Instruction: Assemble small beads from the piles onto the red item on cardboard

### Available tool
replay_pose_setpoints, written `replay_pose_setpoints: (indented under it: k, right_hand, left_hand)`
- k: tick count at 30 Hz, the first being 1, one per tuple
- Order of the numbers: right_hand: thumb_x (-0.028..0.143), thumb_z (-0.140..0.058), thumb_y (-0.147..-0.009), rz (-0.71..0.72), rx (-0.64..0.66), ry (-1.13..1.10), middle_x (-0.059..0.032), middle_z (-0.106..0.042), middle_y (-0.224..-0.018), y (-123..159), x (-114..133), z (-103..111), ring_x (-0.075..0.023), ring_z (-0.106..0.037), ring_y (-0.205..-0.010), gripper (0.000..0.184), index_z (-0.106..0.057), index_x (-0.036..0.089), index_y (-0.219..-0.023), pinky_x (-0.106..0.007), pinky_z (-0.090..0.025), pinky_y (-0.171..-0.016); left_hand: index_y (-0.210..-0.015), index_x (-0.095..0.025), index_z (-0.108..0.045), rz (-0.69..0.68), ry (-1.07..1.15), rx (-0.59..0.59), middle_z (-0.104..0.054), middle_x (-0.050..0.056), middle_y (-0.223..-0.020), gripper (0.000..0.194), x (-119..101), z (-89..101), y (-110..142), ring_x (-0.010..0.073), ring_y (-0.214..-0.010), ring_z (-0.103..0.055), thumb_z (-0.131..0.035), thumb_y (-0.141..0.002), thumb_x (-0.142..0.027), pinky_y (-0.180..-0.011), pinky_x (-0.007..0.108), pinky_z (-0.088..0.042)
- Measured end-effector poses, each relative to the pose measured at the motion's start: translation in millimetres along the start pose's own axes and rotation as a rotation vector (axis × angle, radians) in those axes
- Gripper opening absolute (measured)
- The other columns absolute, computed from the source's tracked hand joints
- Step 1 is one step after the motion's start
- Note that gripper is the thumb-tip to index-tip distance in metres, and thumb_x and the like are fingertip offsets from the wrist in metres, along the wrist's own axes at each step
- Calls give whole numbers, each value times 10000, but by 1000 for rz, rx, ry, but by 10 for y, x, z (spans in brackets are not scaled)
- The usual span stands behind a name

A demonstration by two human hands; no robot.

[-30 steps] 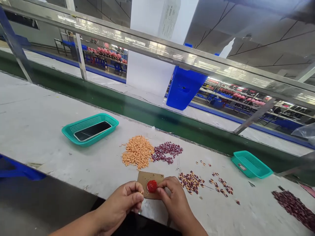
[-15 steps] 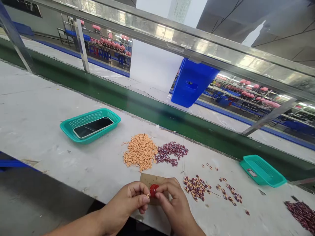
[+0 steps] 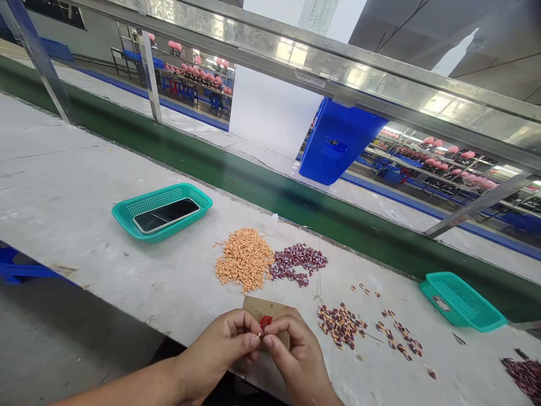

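My left hand (image 3: 226, 345) and my right hand (image 3: 291, 352) meet at the near table edge over a small brown card (image 3: 262, 309). The right fingers pinch a small red round piece (image 3: 265, 322). My left fingertips pinch a tiny pale orange piece against it. Beyond the hands lie a heap of small orange pieces (image 3: 244, 260) and a heap of dark purple pieces (image 3: 298, 261). A patch of mixed purple-and-orange pieces (image 3: 338, 324) lies just right of my right hand.
A teal basket (image 3: 127, 215) with a phone (image 3: 166, 215) in it sits at the left. A second teal basket (image 3: 462, 301) stands at the right. More loose pieces (image 3: 401, 337) are scattered there, with another purple heap (image 3: 526, 374) at the far right. Behind runs a green conveyor belt (image 3: 262, 194).
My hands have closed together over the card, and the red piece is now mostly hidden between the fingertips. The view has shifted a little leftward and down.
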State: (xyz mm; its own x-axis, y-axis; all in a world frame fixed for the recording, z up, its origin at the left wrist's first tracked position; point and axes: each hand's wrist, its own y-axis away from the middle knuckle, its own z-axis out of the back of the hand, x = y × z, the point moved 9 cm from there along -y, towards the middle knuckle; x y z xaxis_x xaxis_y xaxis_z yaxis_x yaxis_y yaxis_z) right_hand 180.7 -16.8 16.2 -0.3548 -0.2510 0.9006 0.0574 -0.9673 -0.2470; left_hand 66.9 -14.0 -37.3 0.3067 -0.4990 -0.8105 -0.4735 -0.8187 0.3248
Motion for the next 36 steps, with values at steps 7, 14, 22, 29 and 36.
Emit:
replay_pose_setpoints:
  k: [7,14,22,29,36]
  right_hand:
    - [184,-623,-758,51,17,26,1,-617,-708,13,-16,-32,-160,-572,-716,79,-628,213,-684,-252,-445,-665]
    - [192,-632,-752,75,15,-31,11,-601,-666,21,14,-21,-141,-553,-658,96,-614,203,-659,-234,-421,-620]
    - [192,-632,-771,133,102,37,13,-595,-688,21,122,-45,-145,-556,-697,91,-611,207,-684,-250,-420,-663]
    - [166,-582,-805,-39,-19,562,-34,-671,-757,-66,-385,667,-220,-580,-782,105,-643,206,-728,-365,-397,-770]
    - [154,-514,-863,-98,64,1069,-46,-684,-947,-343,-582,997,-237,-557,-941,188,-669,232,-932,-367,-349,-840]
  left_hand:
    - [-703,-166,-575,-11,8,-6,-586,-42,-586,239,-3,4,10,111,-590,-485,-755,-670,-319,-597,234,-364]
    - [-706,-167,-549,-36,-71,56,-587,-43,-601,286,-18,-6,11,113,-605,-484,-752,-669,-366,-604,238,-347]
    - [-698,-175,-519,4,-155,126,-550,-53,-619,237,-68,-94,-39,116,-605,-468,-725,-664,-288,-592,240,-335]
    - [-969,-212,-548,-165,-317,102,-579,-15,-819,310,-372,70,-137,170,-788,-513,-655,-751,-403,-700,280,-394]
    - [-875,-230,-566,-238,-561,-67,-577,-17,-846,156,-723,398,-173,178,-835,-534,-556,-839,-382,-758,279,-415]
